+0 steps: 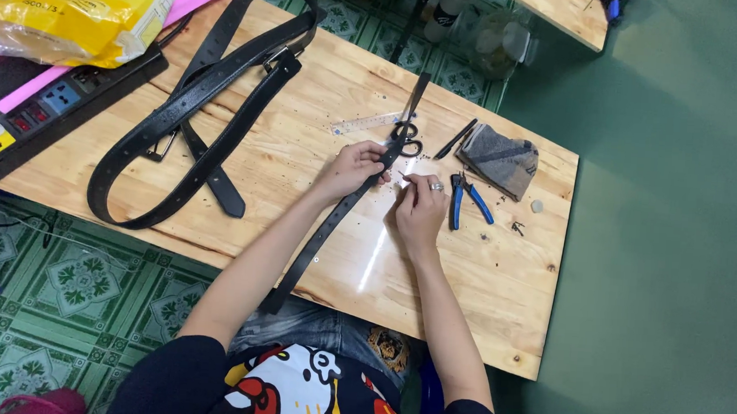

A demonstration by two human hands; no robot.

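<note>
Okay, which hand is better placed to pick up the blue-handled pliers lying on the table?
Probably the right hand. The blue-handled pliers lie just beside it, while the left hand grips the black belt strap and sits farther away.

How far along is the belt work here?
Done, apparently: two black belts lie aside with buckles on. In hand: the left hand holds a narrow strap at its end, while the right hand pinches something tiny beside it. Left: this strap shows no buckle; pliers and scissors lie untouched.
</note>
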